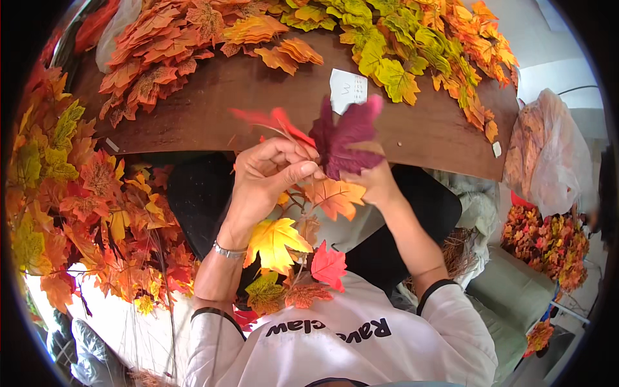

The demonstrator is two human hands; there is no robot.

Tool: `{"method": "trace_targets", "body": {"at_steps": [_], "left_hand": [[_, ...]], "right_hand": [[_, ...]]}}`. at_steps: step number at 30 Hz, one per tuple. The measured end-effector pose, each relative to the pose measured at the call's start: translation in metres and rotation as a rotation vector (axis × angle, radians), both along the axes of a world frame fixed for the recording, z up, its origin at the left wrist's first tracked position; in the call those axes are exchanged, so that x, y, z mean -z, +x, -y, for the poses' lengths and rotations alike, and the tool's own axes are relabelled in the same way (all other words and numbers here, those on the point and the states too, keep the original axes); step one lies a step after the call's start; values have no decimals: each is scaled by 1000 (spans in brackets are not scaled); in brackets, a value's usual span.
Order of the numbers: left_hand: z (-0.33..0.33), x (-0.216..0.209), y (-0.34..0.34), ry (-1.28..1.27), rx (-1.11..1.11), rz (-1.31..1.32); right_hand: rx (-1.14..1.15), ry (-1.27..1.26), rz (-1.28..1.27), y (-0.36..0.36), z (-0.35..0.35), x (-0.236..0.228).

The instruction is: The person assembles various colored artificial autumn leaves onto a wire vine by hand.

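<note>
Just past the table's near edge, my left hand [265, 177] pinches thumb against forefinger on the stem of an artificial leaf branch. From the pinch the branch hangs toward my chest, carrying an orange leaf [336, 197], a yellow leaf [276, 245], a pink-red leaf [329, 265] and a green-brown leaf [265, 293]. A red leaf [284, 124], partly blurred, sticks up above my left fingers. My right hand [373, 182] is close by on the right, behind a dark purple leaf [348, 138]. That leaf covers its fingers, so their grip is hidden.
Across the brown table [225, 97] lie piles of orange leaves [155, 48], green leaves [393, 61] and orange-yellow leaves [480, 51]. A white paper slip [349, 90] lies mid-table. Leaf branches [97, 206] crowd the left. A plastic bag [548, 151] hangs at the right.
</note>
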State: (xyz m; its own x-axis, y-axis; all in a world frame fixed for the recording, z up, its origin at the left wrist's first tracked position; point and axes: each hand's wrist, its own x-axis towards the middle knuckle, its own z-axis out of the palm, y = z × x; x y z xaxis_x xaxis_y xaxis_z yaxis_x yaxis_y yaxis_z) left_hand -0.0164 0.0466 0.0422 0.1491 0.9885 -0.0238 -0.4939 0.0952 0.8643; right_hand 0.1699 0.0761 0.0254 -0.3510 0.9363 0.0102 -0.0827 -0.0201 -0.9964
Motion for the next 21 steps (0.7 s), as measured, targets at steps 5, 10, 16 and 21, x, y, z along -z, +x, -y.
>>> {"method": "trace_targets", "body": {"at_steps": [5,10,16,21], "left_hand": [[7,3,5,32,44,15],[12,3,13,63,42,38],[6,10,19,179,-23,159],[10,9,16,166,14,199]], "right_hand": [[-151,-115,-26,3,20,6],[-55,-605,-737,0,12,-12],[-124,-712,-876,-28,22,-13],[-30,-734,-884,-37,27,-21]]}}
